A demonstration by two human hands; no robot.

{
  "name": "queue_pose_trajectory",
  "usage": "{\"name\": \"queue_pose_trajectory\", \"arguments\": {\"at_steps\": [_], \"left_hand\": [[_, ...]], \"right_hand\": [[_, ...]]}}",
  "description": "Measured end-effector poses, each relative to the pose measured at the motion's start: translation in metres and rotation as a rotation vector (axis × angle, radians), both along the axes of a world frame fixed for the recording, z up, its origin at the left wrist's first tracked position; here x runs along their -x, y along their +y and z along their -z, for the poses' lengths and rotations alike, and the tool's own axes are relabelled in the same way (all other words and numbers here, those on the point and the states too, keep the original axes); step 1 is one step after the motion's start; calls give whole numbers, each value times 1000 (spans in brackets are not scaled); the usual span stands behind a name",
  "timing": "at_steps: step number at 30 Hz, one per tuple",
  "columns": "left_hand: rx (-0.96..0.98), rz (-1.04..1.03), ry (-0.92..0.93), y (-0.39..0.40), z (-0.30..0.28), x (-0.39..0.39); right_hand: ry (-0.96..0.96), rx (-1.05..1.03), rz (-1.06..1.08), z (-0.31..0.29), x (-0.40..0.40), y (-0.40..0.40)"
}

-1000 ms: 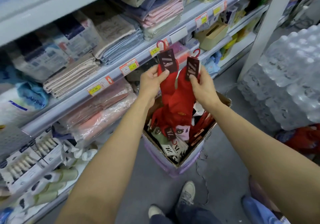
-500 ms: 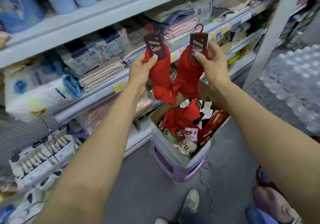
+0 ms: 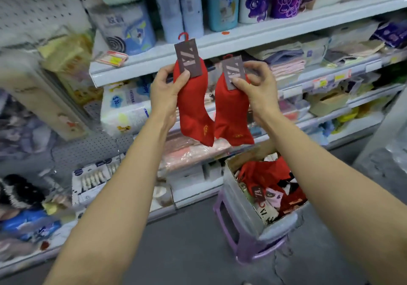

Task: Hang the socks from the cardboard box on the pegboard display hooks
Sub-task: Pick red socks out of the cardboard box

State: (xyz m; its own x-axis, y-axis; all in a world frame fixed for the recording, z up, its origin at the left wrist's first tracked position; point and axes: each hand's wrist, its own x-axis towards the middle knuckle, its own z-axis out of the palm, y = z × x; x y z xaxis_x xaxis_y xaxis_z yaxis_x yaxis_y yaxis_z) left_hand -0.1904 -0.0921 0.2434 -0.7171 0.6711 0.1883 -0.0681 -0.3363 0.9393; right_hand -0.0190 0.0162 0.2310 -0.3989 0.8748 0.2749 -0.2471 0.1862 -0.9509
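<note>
Two red sock pairs hang in front of the shelves, each with a dark card tag and a red plastic hook. My left hand [image 3: 166, 88] pinches the left red sock pair [image 3: 193, 112] just below its tag. My right hand [image 3: 256, 86] pinches the right red sock pair [image 3: 231, 117] at its tag. Below on the right, the cardboard box [image 3: 240, 187] holds several more red and patterned socks. A white pegboard [image 3: 28, 13] shows at the upper left and a grey pegboard [image 3: 88, 150] lower down; their hooks are blurred.
White shelves [image 3: 242, 40] with towels, bottles and packets fill the background. The box sits on a purple plastic stool [image 3: 246, 242] on the grey floor. Packaged goods hang or lie at the lower left. A pale blurred surface stands at the far right.
Both hands have lifted the two sock pairs out of the box and away from it. The view has swung up and to the left, bringing the pegboards into sight.
</note>
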Motion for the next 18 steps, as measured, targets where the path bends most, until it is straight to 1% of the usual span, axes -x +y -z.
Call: {"name": "queue_pose_trajectory", "arguments": {"at_steps": [6, 9, 12, 18], "left_hand": [[-131, -273, -62, -72, -4, 28], [-151, -391, -61, -114, -11, 39], [-152, -517, -27, -163, -19, 48], [-96, -716, 84, -264, -23, 66]], "right_hand": [[40, -26, -205, -10, 60, -32], [58, -46, -314, -17, 90, -61], [78, -53, -411, -18, 118, -95], [94, -43, -604, -21, 168, -177]]}}
